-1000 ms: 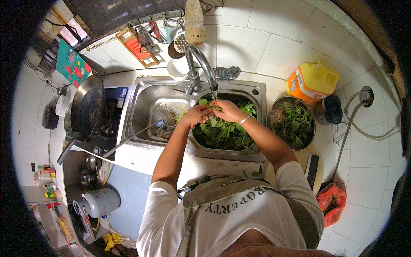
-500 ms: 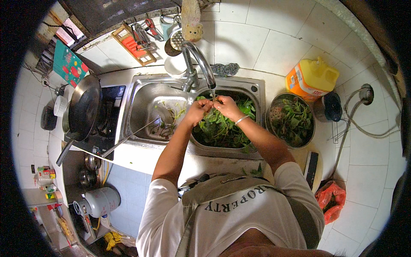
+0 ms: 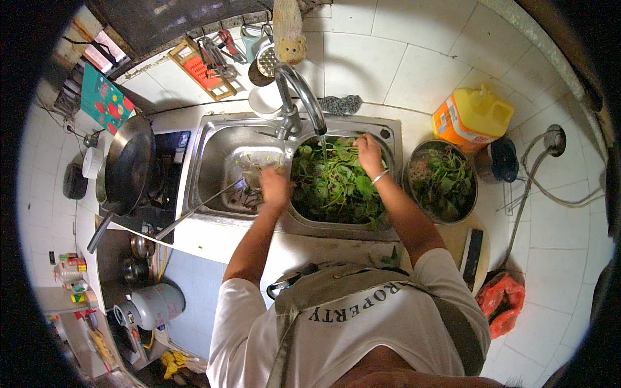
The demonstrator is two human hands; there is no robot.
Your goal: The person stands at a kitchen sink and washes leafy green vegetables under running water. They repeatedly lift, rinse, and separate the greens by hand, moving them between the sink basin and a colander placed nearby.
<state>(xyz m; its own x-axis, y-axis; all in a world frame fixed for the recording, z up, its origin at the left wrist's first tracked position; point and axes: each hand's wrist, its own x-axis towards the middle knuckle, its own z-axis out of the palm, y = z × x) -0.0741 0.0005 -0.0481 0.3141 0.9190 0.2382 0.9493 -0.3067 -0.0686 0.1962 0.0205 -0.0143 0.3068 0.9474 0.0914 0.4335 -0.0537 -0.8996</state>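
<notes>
Leafy greens (image 3: pixel 333 178) with thin stems fill the right sink basin (image 3: pixel 304 220), under a thin stream of water from the chrome faucet (image 3: pixel 304 90). My right hand (image 3: pixel 369 156) is at the back right of that basin, its fingers closed together above the leaves; what they pinch is too small to make out. Over the right part of the left basin (image 3: pixel 217 149) is my left hand (image 3: pixel 274 187), smeared by motion, so its fingers do not show clearly. Loose stem scraps (image 3: pixel 244 195) lie in the left basin below it, beside a long metal handle (image 3: pixel 200 207).
A metal pot (image 3: pixel 441 218) of greens stands right of the sink, before a yellow-orange jug (image 3: pixel 475 116). On the left, a wok (image 3: pixel 129 165) rests on the black stove (image 3: pixel 169 161). A red plastic bag (image 3: pixel 508 294) hangs at the lower right.
My hands were together under the faucet and have parted. The left moved left and nearer, over the left basin; the right moved right. More of the greens now shows.
</notes>
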